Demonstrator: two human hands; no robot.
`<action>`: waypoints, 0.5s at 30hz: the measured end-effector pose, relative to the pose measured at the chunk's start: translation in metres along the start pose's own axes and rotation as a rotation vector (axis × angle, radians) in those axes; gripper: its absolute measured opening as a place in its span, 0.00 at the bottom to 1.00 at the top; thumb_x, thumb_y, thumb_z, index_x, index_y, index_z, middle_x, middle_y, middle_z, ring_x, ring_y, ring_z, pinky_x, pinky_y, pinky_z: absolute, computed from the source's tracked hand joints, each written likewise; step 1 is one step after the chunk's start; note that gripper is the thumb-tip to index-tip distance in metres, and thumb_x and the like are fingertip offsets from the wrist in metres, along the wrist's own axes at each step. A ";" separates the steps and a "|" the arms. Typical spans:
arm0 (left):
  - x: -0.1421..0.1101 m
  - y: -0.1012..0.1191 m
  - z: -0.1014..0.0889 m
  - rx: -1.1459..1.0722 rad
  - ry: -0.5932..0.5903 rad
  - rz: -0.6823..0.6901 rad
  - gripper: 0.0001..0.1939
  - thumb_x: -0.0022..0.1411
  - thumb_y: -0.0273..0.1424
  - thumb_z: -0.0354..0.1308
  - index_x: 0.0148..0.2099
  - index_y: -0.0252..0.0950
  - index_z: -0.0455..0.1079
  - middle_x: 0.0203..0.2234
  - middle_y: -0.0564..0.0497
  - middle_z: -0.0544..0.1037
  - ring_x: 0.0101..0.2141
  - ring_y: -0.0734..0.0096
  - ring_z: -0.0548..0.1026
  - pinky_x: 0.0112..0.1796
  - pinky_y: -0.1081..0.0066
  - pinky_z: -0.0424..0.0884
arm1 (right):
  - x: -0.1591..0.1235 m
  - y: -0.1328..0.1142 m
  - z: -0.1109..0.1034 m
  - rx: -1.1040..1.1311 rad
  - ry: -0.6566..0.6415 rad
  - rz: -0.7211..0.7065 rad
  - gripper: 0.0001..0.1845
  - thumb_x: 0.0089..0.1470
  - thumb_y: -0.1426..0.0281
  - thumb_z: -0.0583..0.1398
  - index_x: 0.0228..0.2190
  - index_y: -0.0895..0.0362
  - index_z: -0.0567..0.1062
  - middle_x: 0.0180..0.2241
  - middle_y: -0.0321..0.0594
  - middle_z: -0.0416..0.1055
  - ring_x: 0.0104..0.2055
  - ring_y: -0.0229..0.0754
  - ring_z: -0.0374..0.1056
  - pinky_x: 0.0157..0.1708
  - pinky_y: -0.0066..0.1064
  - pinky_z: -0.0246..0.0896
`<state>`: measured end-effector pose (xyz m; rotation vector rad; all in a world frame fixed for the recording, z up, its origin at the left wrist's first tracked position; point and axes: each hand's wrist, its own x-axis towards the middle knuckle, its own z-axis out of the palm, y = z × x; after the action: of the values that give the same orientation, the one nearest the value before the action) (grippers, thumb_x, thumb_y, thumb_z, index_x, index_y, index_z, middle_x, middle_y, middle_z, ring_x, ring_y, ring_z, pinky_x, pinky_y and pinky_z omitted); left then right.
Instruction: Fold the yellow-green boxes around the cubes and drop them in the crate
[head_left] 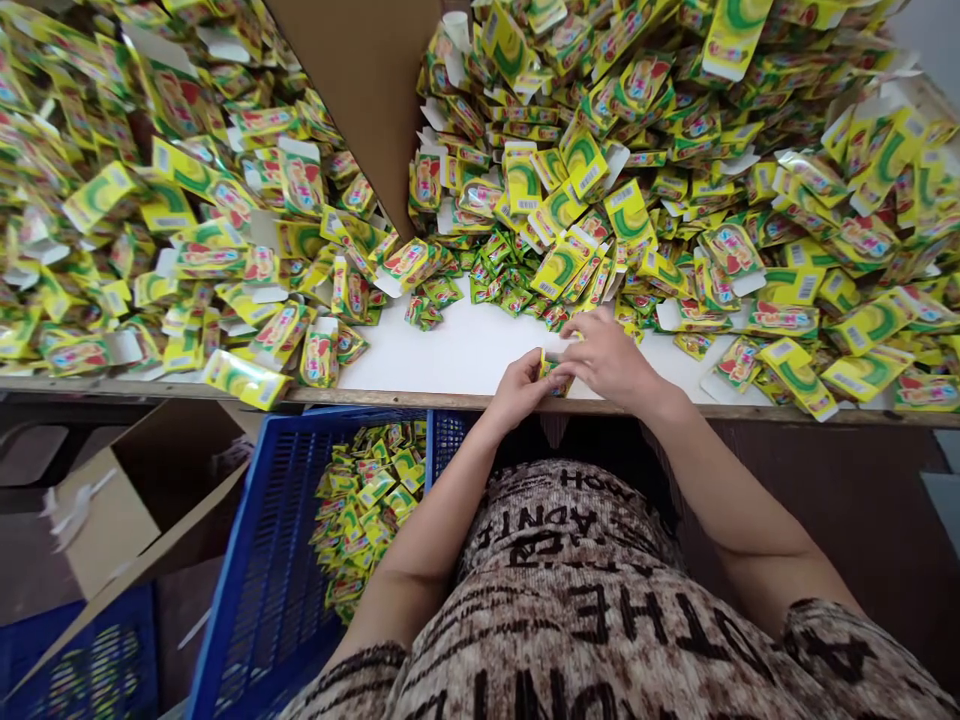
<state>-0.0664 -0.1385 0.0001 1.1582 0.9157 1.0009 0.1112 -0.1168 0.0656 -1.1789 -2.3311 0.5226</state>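
The person's left hand (517, 392) and right hand (613, 362) meet at the near edge of a white-topped desk (465, 350), with a small yellow-green sachet (556, 376) held between them. The left hand is the nearer to the person and pinches the sachet's lower part in a narrow grip. The right hand comes over from the far right, its fingers (592, 330) closing on the upper end, where a white paper tab (561, 345) shows. The long axis of the sachet seems to run near to far, tab end away from the person, though the fingers hide most of it.

Just beyond the hands, heaps of larger yellow-and-green sachets with white tabs (615, 210) spread across the desk to the left and right. A brown cardboard divider (360, 90) stands upright among them at the far side. Below the desk edge, left of the person's torso, a blue plastic crate (259, 570) holds loose sachets (367, 500). Further left lie an open cardboard box (112, 510) and part of a second blue crate (82, 650).
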 end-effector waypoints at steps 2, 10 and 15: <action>0.000 0.000 -0.002 0.033 0.008 0.017 0.18 0.53 0.42 0.69 0.38 0.34 0.74 0.29 0.55 0.74 0.32 0.74 0.68 0.37 0.74 0.64 | -0.004 0.001 0.004 -0.011 -0.030 -0.060 0.09 0.57 0.64 0.64 0.31 0.55 0.82 0.54 0.49 0.71 0.58 0.57 0.59 0.55 0.51 0.58; -0.004 0.011 -0.008 -0.136 -0.043 -0.094 0.22 0.63 0.47 0.59 0.47 0.35 0.78 0.44 0.47 0.81 0.47 0.62 0.75 0.51 0.66 0.68 | -0.026 0.005 0.032 0.908 0.286 0.543 0.19 0.50 0.53 0.67 0.35 0.55 0.79 0.27 0.36 0.71 0.23 0.35 0.62 0.23 0.31 0.62; -0.002 0.016 -0.011 -0.218 0.123 -0.139 0.18 0.50 0.36 0.71 0.44 0.36 0.80 0.38 0.49 0.83 0.40 0.67 0.78 0.45 0.68 0.72 | -0.015 -0.002 0.044 0.878 0.267 0.494 0.17 0.46 0.59 0.69 0.37 0.56 0.82 0.27 0.35 0.72 0.22 0.32 0.59 0.19 0.27 0.57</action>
<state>-0.0796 -0.1353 0.0144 0.8476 0.9453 1.0388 0.0928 -0.1361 0.0270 -1.2340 -1.3008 1.2936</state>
